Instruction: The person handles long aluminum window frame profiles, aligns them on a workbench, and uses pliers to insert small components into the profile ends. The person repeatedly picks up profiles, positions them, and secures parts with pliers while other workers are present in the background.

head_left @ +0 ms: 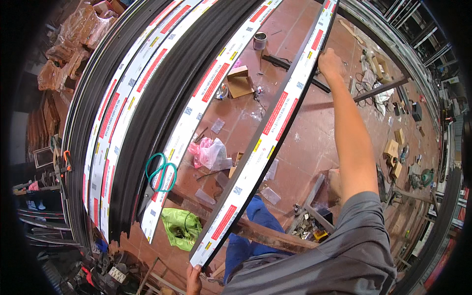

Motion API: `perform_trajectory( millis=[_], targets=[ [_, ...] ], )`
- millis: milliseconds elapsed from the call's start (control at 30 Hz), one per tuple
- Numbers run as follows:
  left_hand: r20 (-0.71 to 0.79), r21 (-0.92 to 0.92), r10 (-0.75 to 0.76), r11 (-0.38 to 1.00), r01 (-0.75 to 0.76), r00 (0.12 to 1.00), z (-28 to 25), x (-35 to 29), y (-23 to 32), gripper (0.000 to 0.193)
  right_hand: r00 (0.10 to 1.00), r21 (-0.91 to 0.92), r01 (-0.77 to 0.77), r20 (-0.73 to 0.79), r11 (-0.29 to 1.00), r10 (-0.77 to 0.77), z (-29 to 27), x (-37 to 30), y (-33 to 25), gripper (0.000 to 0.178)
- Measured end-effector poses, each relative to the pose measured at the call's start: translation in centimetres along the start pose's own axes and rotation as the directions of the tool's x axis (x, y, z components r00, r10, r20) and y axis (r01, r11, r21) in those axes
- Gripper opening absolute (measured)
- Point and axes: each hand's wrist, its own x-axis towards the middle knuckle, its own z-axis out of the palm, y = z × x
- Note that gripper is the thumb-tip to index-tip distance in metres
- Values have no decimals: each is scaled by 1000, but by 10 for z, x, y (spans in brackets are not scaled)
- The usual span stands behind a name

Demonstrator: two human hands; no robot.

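Note:
A long dark metal profile with white, red-marked protective film [255, 162] slants across the middle, from low near me to the far top edge. My left hand [193, 280] is closed on its near end, the thumb at the film's edge and the other fingers mostly hidden. With the arm stretched far out, my right hand [331, 65] grips the profile's right edge near its far end. To the left, more profiles [142, 93], black and film-covered, lie side by side. Green-handled scissors [161, 173] rest on the nearest of these, apart from both hands.
Beneath, on the red tiled floor [305, 128], are a cardboard box [239, 82], a can [260, 41], a pink plastic bag [209, 152] and a lime-green bag [181, 228]. Brown wrapped bundles [73, 44] stand far left. A metal frame bar [381, 91] and scattered tools lie right.

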Motion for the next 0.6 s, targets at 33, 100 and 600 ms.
perform_trajectory(
  millis=[33,100,600],
  targets=[
    [-17,24,-15,1000,15,1000,2,1,12,69,998,-12,58,21,998,-58,2,14,12,53],
    [-56,69,-44,996,48,997,7,6,27,69,982,-33,177,70,984,-174,15,53,46,48],
    [-199,193,-132,966,171,971,6,19,18,57,941,-113,323,-67,940,-331,-2,3,30,27]
  ],
)
